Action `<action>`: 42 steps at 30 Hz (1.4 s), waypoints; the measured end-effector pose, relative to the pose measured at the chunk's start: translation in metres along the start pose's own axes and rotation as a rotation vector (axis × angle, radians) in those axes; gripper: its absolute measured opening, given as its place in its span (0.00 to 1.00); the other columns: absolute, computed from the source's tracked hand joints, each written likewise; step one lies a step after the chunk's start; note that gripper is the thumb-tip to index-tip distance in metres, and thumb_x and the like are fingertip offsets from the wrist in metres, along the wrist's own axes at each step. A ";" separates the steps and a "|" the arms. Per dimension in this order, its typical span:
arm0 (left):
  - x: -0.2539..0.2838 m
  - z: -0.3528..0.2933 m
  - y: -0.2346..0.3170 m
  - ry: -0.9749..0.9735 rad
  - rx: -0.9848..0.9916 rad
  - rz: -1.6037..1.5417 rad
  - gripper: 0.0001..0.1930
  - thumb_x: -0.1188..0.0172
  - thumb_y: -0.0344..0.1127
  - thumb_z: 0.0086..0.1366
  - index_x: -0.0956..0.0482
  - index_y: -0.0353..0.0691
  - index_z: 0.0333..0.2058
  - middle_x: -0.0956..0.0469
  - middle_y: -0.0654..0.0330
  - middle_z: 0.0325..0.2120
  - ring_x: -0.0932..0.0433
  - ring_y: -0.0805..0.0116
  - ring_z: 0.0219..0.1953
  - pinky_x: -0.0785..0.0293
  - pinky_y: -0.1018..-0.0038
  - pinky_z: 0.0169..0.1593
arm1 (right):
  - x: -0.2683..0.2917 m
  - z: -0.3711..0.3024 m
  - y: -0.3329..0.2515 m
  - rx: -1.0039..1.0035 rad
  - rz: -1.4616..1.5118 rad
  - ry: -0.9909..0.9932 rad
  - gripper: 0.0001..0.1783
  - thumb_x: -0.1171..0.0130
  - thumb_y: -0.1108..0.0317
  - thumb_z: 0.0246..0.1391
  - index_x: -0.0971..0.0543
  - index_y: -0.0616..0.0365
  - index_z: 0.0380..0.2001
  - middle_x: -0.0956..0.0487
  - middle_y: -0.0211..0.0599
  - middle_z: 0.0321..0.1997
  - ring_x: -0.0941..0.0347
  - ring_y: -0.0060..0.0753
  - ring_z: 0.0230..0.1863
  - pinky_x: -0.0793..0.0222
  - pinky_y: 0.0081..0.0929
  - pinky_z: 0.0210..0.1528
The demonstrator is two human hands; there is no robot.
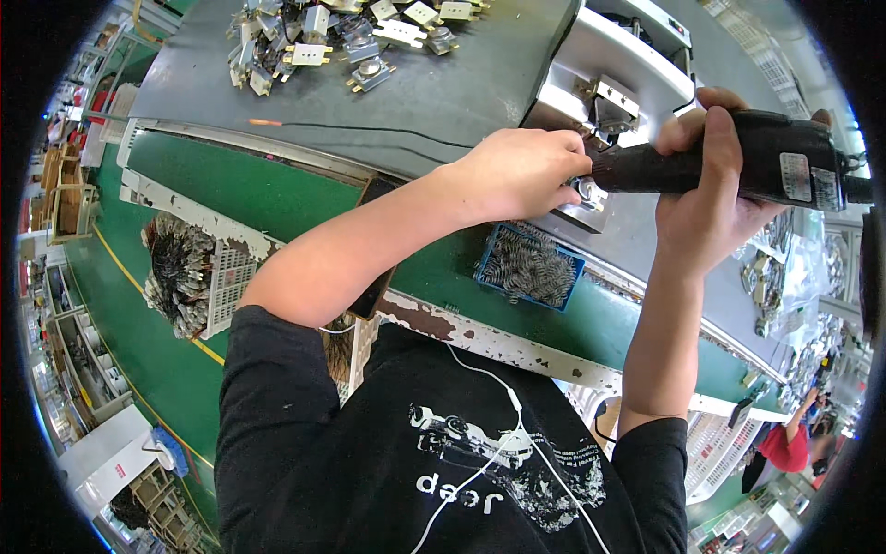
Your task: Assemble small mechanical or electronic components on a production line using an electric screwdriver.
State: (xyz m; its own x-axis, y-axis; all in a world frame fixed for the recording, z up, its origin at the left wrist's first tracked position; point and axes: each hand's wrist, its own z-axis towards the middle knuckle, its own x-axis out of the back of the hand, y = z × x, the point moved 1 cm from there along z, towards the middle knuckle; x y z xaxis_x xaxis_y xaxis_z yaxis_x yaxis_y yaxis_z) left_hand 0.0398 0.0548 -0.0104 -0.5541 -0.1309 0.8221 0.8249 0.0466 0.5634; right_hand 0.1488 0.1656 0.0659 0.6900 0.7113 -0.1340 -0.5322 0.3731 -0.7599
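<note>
Clearly, from where I stood, doing this well hung on keeping the black handheld tool [775, 148] steady and square to whatever its nose met; a tilt there, I judged, could have made it skid. The left fingertips seemed best held clear of any turning part, and light pressure looked wiser than a shove, with the small metal part [589, 196] just below. The tool lay nearly level above the grey bench [198, 69], nose leftward, near the metal fixture [568, 78].

The right hand [706, 198] had its fingers wrapped firmly about the tool's body, its forearm rising steeply. The left hand [531, 166] reached across, elbow bent outward, back upward, fingers curled together at the nose; whether they pinched that or a small piece beside it, I couldn't tell.
</note>
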 end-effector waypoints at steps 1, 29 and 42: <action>-0.001 0.001 0.000 0.000 -0.002 0.000 0.15 0.37 0.43 0.62 0.19 0.40 0.42 0.23 0.59 0.44 0.20 0.57 0.46 0.22 0.61 0.49 | -0.004 0.000 0.000 0.033 0.039 0.028 0.24 0.42 0.81 0.57 0.40 0.60 0.54 0.21 0.49 0.35 0.26 0.27 0.22 0.28 0.27 0.26; -0.002 -0.001 0.009 -0.002 0.052 -0.012 0.11 0.40 0.39 0.63 0.18 0.40 0.39 0.23 0.54 0.42 0.19 0.54 0.43 0.22 0.61 0.46 | -0.005 0.002 0.003 0.008 0.238 -0.121 0.45 0.43 0.82 0.57 0.55 0.58 0.71 0.20 0.50 0.39 0.26 0.25 0.23 0.27 0.24 0.26; -0.009 -0.003 -0.007 0.046 -0.042 0.004 0.17 0.37 0.44 0.63 0.22 0.40 0.44 0.24 0.60 0.46 0.21 0.54 0.43 0.23 0.61 0.45 | -0.013 -0.001 -0.003 -0.057 -0.075 -0.087 0.47 0.43 0.82 0.58 0.59 0.56 0.72 0.22 0.54 0.40 0.26 0.27 0.23 0.27 0.28 0.28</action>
State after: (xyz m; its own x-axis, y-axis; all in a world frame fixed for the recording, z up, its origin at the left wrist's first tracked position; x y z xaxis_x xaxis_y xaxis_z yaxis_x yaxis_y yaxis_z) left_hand 0.0390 0.0530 -0.0220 -0.5460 -0.1761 0.8191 0.8315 0.0052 0.5554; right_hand 0.1423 0.1546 0.0692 0.6804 0.7325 -0.0220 -0.4503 0.3942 -0.8012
